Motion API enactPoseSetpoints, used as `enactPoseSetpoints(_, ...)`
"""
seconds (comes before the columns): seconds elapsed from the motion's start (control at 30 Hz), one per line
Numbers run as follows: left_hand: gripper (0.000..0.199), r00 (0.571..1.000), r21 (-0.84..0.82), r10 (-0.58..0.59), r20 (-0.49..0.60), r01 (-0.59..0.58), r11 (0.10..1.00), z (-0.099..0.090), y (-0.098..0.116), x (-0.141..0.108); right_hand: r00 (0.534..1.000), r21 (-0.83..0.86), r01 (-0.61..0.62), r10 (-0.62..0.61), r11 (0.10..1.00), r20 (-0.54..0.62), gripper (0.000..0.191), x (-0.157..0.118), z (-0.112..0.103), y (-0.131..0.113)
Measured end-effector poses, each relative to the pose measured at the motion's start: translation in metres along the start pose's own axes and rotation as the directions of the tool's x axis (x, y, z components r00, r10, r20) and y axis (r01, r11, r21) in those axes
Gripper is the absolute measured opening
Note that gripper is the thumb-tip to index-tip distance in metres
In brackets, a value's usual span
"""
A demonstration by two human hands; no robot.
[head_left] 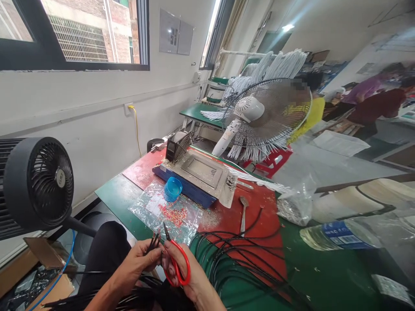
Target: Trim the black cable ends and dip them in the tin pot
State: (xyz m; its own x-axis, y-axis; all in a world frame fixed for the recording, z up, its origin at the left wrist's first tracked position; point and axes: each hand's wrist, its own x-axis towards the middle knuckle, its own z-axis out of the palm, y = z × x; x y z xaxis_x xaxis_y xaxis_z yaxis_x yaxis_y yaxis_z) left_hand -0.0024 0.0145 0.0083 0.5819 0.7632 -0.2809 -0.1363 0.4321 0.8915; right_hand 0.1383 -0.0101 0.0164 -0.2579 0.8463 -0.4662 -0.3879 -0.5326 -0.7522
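My left hand (139, 258) is closed around the ends of several thin black cables (154, 244). In my right hand (196, 270) is a pair of scissors with red handles (187, 263); its dark blades point up and away, close beside the cable ends. Both hands are near each other at the table's front edge. More black cable (223, 248) lies in loose loops to the right, and a dark bundle hangs below my wrists. Beyond my hands, small red and yellowish scraps (175, 214) lie on a clear plastic bag (145, 211), beside a blue cup (173, 188).
Behind the cup stands a blue-based device (184, 186) with a small black fan (178, 147). A spoon (243, 214) lies on the red mat. At right is a plastic bottle (340, 235). A black fan (39, 183) stands left, a pedestal fan (259, 116) beyond the table. People sit behind.
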Motion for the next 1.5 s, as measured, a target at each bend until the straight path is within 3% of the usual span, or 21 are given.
enactPoseSetpoints(0.13, 0.033, 1.000, 0.037, -0.007, 0.028, 0.006, 0.999, -0.003, 0.000, 0.000, 1.000, -0.017, -0.020, 0.019, 1.000, -0.003, 0.054, -0.001, -0.001, 0.001)
enactPoseSetpoints(0.37, 0.030, 0.999, -0.046, -0.024, 0.049, 0.027, 0.999, 0.006, 0.004, -0.003, 0.996, 0.089, -0.056, 0.062, 0.994, -0.063, 0.050, -0.001, 0.001, 0.012)
enactPoseSetpoints(0.5, 0.026, 1.000, -0.048, -0.003, 0.003, 0.003, 0.999, 0.006, 0.006, -0.002, 0.991, 0.190, -0.058, 0.080, 0.980, -0.111, 0.050, -0.001, 0.002, 0.016)
enactPoseSetpoints(0.6, 0.026, 1.000, -0.015, 0.001, -0.026, -0.002, 1.000, 0.002, 0.004, -0.001, 0.994, 0.224, -0.050, 0.070, 0.973, -0.084, 0.051, -0.001, 0.001, 0.017)
enactPoseSetpoints(0.73, 0.026, 1.000, 0.014, 0.009, -0.030, -0.008, 1.000, 0.001, 0.003, -0.001, 0.999, 0.194, -0.005, 0.014, 0.981, -0.045, 0.046, -0.002, 0.000, 0.015)
enactPoseSetpoints(1.0, 0.025, 0.999, -0.026, 0.010, -0.046, -0.011, 1.000, 0.002, 0.001, -0.002, 0.998, 0.183, -0.023, 0.031, 0.983, -0.046, 0.047, -0.002, 0.002, 0.017)
enactPoseSetpoints(1.13, 0.024, 0.991, -0.120, -0.008, -0.131, -0.007, 0.993, 0.001, -0.001, -0.001, 0.989, -0.019, 0.091, -0.093, 0.996, -0.112, 0.052, 0.002, 0.000, 0.023)
enactPoseSetpoints(1.2, 0.020, 0.972, -0.257, -0.107, -0.209, 0.051, 0.965, 0.001, 0.000, 0.000, 0.928, -0.336, 0.249, -0.324, 0.908, -0.187, 0.047, 0.003, -0.004, 0.025)
enactPoseSetpoints(1.23, 0.017, 0.956, -0.344, -0.170, -0.238, 0.081, 0.936, 0.001, 0.001, 0.000, 0.856, -0.523, 0.339, -0.487, 0.782, -0.174, 0.040, 0.004, -0.006, 0.026)
enactPoseSetpoints(1.3, 0.017, 0.930, -0.495, -0.272, -0.247, 0.120, 0.860, 0.000, 0.003, 0.000, 0.638, -0.787, 0.479, -0.770, 0.388, 0.009, 0.022, 0.004, -0.010, 0.027)
enactPoseSetpoints(1.33, 0.018, 0.926, -0.548, -0.294, -0.236, 0.123, 0.827, -0.001, 0.004, 0.000, 0.521, -0.835, 0.520, -0.842, 0.180, 0.143, 0.016, 0.004, -0.011, 0.027)
enactPoseSetpoints(1.4, 0.017, 0.925, -0.624, -0.318, -0.208, 0.125, 0.771, -0.001, 0.004, 0.000, 0.331, -0.822, 0.549, -0.865, -0.148, 0.377, 0.019, 0.004, -0.011, 0.026)
enactPoseSetpoints(1.43, 0.014, 0.923, -0.662, -0.329, -0.199, 0.121, 0.740, 0.000, 0.004, 0.000, 0.271, -0.793, 0.547, -0.840, -0.267, 0.470, 0.021, 0.004, -0.011, 0.025)
enactPoseSetpoints(1.5, 0.007, 0.915, -0.734, -0.353, -0.194, 0.103, 0.671, 0.001, 0.005, 0.001, 0.223, -0.738, 0.529, -0.771, -0.418, 0.597, 0.025, 0.005, -0.008, 0.022)
